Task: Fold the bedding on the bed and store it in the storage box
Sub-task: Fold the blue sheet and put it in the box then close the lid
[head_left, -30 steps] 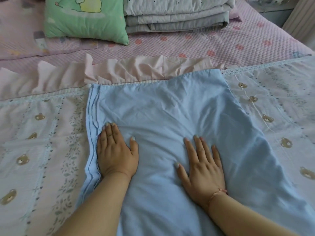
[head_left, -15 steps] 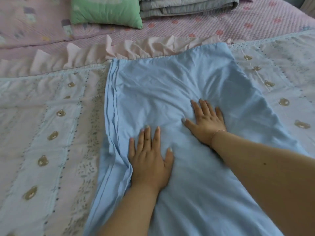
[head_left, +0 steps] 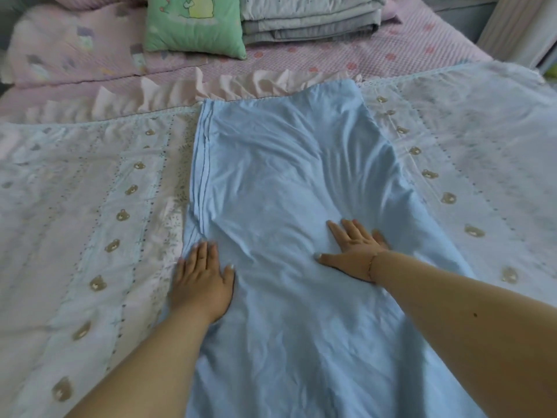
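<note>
Bedding covers the bed [head_left: 376, 52] from side to side: a pale quilt with bear motifs [head_left: 90, 206] lies spread across the near half, and a plain blue folded panel [head_left: 280, 176] runs down its middle from the frilled pink hem [head_left: 168, 92] toward the near edge. The blue panel is creased, with a stitched seam along its left side.

Both hands lie flat on the blue panel, fingers straight and slightly spread, palms down, pinching nothing. The left hand [head_left: 200, 282] presses at the panel's left border, its outer fingers right at the seam where blue meets the bear print. The right hand [head_left: 354, 251] presses nearer the panel's right side and a little farther from the near edge than the left one; a thin bracelet [head_left: 371, 263] circles its wrist. The two hands are well apart, with wrinkled blue cloth between them.

Toward the far edge of the bed, on the pink checked sheet, a green cushion [head_left: 196, 22] sits just beside a stack of folded grey blankets [head_left: 310, 19]. A rumpled pink patterned cover [head_left: 75, 46] lies at the far left corner.
</note>
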Motion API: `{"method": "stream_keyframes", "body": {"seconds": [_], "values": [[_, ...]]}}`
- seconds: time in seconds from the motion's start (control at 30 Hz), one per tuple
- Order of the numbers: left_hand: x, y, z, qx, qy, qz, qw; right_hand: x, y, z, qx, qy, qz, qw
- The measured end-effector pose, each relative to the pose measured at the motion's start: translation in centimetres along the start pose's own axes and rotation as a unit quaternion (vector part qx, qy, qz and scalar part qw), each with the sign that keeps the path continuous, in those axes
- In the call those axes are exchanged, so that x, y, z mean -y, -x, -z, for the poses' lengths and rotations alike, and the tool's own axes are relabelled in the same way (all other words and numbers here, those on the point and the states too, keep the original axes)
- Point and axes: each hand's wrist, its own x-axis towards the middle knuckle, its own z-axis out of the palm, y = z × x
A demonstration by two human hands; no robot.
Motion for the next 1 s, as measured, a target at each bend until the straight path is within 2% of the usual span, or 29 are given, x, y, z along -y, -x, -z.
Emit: {"method": "stream_keyframes", "body": {"seconds": [0.07, 0.13, 0.2, 0.27, 0.33, 0.4, 0.53, 0.63, 0.73, 0.83, 1.0], "values": [[-0.2, 2.9, -0.1, 0.027, 0.027, 0.043, 0.998, -0.4, 3.0, -1.4, 0.006, 0.0, -0.007, 1.0], [-1.0, 6.0, -0.1, 0.027, 0.098, 0.08, 0.992, -0.4, 6.0, -2.7, 0.013, -0.006, -0.007, 1.0], [-1.0, 9.1, 0.1, -0.037, 0.175, 0.133, 0.975, -0.5, 9.0, -4.0, 0.018, -0.002, 0.006, 1.0], [0.0, 12.3, 0.2, -0.086, 0.136, 0.19, 0.969, -0.7, 11.9, -5.5, 0.008, 0.018, 0.021, 1.0], [1.0, 14.2, -0.1, -0.075, 0.096, 0.183, 0.976, -1.3, 14.4, -7.1, -0.009, 0.028, 0.023, 0.999], [2.2, 14.8, -0.7, -0.093, 0.124, 0.16, 0.975, -1.6, 16.3, -8.5, -0.033, 0.031, 0.024, 0.999], [3.6, 15.8, -0.5, -0.163, 0.219, 0.201, 0.941, -2.2, 19.1, -11.0, -0.088, 0.03, 0.007, 0.996], [4.0, 17.4, -0.9, -0.134, 0.276, 0.26, 0.915, -3.6, 21.2, -12.3, -0.087, 0.017, -0.031, 0.996], [4.0, 19.1, -2.1, -0.088, 0.338, 0.258, 0.901, -4.3, 23.0, -12.7, -0.073, 0.016, -0.049, 0.996], [3.9, 22.6, -2.8, -0.061, 0.333, 0.238, 0.91, -3.7, 24.5, -13.3, -0.06, 0.012, -0.049, 0.997], [4.1, 27.1, -4.2, -0.009, 0.258, 0.228, 0.939, -1.2, 26.2, -14.7, -0.029, 0.017, -0.035, 0.999]]}}
